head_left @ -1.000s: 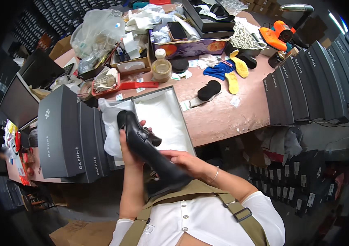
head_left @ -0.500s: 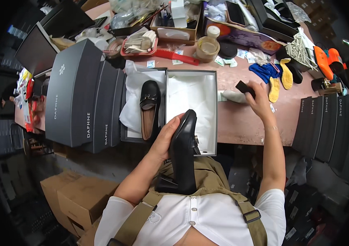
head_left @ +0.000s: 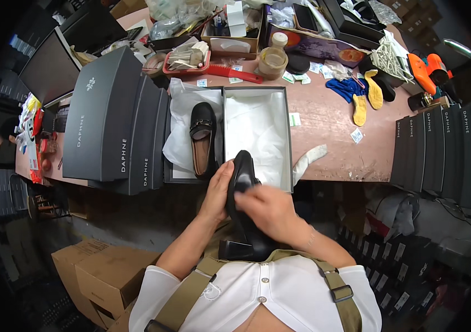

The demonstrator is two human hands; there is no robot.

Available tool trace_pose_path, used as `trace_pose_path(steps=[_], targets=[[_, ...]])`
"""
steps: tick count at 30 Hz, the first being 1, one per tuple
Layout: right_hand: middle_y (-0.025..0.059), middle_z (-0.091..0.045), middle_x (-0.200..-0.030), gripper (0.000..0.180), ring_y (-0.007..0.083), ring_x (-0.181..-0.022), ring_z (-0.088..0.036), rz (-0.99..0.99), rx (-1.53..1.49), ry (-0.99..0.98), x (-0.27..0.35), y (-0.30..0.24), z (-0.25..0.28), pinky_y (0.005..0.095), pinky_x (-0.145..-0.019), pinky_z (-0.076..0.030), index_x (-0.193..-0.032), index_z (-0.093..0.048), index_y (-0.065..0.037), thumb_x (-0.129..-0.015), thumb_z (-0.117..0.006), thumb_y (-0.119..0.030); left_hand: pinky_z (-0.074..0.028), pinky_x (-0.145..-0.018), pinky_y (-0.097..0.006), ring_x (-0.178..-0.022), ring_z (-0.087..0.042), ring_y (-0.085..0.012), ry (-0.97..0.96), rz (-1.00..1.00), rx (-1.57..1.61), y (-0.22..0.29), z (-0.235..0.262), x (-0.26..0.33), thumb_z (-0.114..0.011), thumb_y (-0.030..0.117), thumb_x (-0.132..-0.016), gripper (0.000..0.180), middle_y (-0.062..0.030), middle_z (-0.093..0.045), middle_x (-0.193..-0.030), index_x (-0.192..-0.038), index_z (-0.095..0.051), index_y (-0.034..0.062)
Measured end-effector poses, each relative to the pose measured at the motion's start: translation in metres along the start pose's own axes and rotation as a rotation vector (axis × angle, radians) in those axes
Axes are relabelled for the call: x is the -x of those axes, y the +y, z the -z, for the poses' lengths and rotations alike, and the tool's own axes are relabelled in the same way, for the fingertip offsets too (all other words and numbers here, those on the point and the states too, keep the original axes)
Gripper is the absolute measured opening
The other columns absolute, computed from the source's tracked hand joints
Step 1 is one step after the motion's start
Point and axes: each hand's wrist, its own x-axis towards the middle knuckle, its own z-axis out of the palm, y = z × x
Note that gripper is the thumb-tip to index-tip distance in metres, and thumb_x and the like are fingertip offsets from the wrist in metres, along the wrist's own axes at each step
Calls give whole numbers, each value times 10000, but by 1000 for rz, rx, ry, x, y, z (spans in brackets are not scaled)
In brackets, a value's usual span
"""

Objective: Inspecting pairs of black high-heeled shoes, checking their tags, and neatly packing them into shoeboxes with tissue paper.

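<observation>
My left hand (head_left: 217,193) is closed around the side of a black heeled shoe (head_left: 238,191), held toe up in front of my chest. The block heel points toward me. My right hand (head_left: 268,210), smeared by motion, is curled against the shoe's upper near its metal trim. The small black block it carried is hidden by the fingers and the dark leather. A matching shoe (head_left: 203,138) lies on white paper in an open shoe box (head_left: 177,180). Beside that is the box's other half (head_left: 288,138), lined with white paper.
Grey shoe boxes stand upright at left (head_left: 100,122) and right (head_left: 429,144). A curved white strip (head_left: 308,159) lies near the table's front edge. Behind are a red brush (head_left: 235,73), a jar (head_left: 272,61) and yellow-and-blue cloths (head_left: 360,108). Cardboard boxes (head_left: 102,271) sit low at left.
My right hand has come from the table, where it held a small black block, down onto the shoe. The white strip now lies nearer the front edge. The left hand still holds the shoe.
</observation>
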Motion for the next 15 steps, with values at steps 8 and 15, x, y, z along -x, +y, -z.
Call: trace_pose_path(steps=[8,15], targets=[[82,-549,-760,47,283,-665,-597,-149,182,91,-39,36,15,380,-583,-476,-828,-656,-99,-788,-631,-105,-513,-784,-232,-888,-605,-101,-203,26,90,6,-23,3,-453,344,-1007,433,-41,-607,-1050,-1298,-482,25],[205,-605,-1119,408,395,-1014,-584,-308,354,441,-44,196,63,438,-846,-485,-1189,-566,-43,-850,-659,-251,-576,-731,-417,-900,-644,-281,-437,-54,94,10,-9,-6,-412,622,-921,633,-125,-585,-1032,-1292,-423,109]])
